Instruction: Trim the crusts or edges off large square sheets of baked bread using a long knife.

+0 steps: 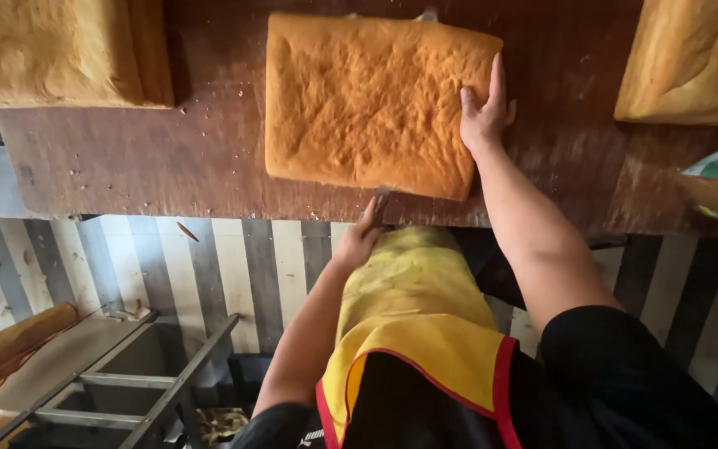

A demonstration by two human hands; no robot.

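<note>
Hand (484, 112) on spongy square cake (371, 100)

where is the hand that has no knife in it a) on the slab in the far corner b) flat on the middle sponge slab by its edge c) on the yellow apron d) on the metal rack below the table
b: the right hand lies spread on the edge of the middle sponge cake slab, while the left hand grips a knife at the slab's near edge.

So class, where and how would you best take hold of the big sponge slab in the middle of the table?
Take the sponge slab by its two short sides, palms flat. It lies flat, wide and soft, so pinching one corner could tear it. The right hand already rests at one short side.
</note>
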